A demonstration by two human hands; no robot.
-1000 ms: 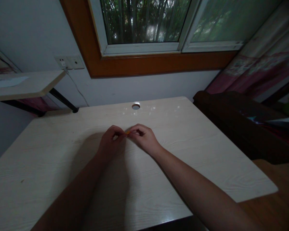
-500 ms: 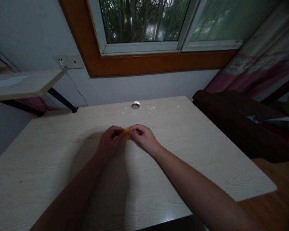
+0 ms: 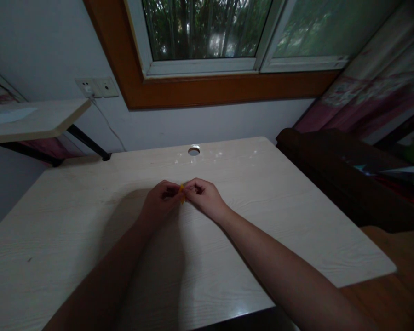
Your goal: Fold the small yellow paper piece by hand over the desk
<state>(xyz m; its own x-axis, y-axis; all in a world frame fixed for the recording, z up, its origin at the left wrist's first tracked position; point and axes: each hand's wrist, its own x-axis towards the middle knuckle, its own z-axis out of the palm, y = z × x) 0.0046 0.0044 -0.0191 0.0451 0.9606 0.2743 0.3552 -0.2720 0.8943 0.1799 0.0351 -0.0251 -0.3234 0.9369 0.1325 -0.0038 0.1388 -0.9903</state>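
Note:
A small yellow piece [image 3: 182,193], thin and perhaps paper, is pinched between my two hands over the pale wood-grain desk [image 3: 290,220]. My left hand [image 3: 161,198] grips its left side with thumb and fingertips. From the right, my right hand [image 3: 204,195] pinches the same piece, with the fingers curled. The fingertips of both hands nearly meet and hide most of it, so its exact shape cannot be made out.
Behind the hands, a round cable hole [image 3: 193,151] opens near the desk's back edge. At the left stands a raised shelf [image 3: 65,115] on black legs. A white cord [image 3: 106,122] hangs from the wall sockets [image 3: 96,87]. Dark brown furniture [image 3: 324,179] borders the right side.
My left fingertips have shifted slightly right, closer to the right hand, and less of the yellow piece shows between them. The right hand has barely moved.

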